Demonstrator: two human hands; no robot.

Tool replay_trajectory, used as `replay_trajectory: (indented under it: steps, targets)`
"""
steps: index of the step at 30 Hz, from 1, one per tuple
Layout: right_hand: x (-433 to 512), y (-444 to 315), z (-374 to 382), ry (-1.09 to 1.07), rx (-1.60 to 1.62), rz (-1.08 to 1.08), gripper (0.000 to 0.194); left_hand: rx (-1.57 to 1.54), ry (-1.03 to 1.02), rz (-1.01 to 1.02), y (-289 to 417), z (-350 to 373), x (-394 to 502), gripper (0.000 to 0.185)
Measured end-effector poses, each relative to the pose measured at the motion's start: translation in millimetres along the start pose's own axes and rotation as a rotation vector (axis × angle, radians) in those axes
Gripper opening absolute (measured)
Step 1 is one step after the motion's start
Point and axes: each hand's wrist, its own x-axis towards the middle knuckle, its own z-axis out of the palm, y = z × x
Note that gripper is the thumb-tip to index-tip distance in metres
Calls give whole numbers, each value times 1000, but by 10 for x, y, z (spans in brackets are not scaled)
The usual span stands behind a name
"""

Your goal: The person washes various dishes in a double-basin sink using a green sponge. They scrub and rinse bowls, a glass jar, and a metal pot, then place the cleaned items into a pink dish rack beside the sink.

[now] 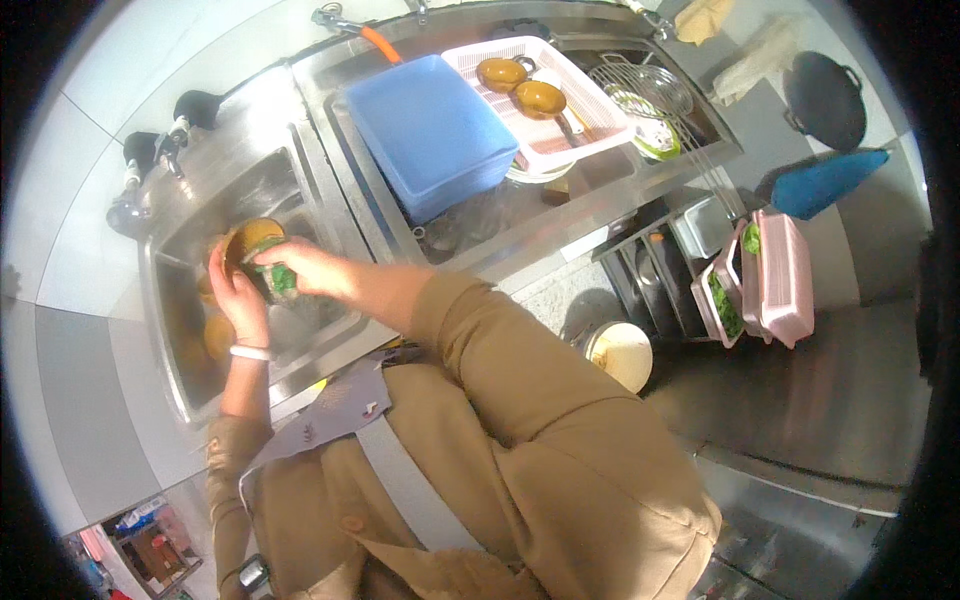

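Observation:
My left hand [238, 300], with a white band at its wrist, supports an amber-brown bowl [253, 231] over the left steel sink [166, 345]. The bowl is tilted, its inside partly in view. Pressed against its rim by my right hand [304, 264] is a green and whitish scrubbing cloth or pad [280, 277]; its exact kind is unclear. Lower in the sink sits another amber bowl [217, 336], partly hidden by my left hand and wrist.
A blue plastic tub [431, 127] stands over the right basin beside a pink basket [615, 136] with amber ladles or bowls [540, 100]. Farther right lie a wire strainer [637, 75] and pink baskets [787, 277] with green leaves. Black-handled taps [172, 139] line the left wall.

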Motion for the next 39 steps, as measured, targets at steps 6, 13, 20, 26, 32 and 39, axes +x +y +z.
replay_trajectory:
  steps: [6, 13, 20, 26, 32, 39]
  targets:
    - [290, 464, -198, 236, 199, 94, 19, -115, 91, -503, -244, 224, -160, 47]
    - [460, 788, -620, 629, -684, -212, 28, -875, -62, -956, 159, 280, -464, 30]
    - [245, 455, -310, 483, -1414, -665, 45, -1370, 19, -786, 163, -136, -172, 26]
    - [237, 381, -370, 189, -1915, -566, 53, -1468, 186, -994, -300, -388, -160, 33]
    - [323, 608, -881, 61, -2440, 453, 50, -1231, 109, -999, -344, -674, -236, 31]
    - [506, 460, -685, 259, -1831, 708, 59, -898, 61, -1133, -488, -853, -284, 35]
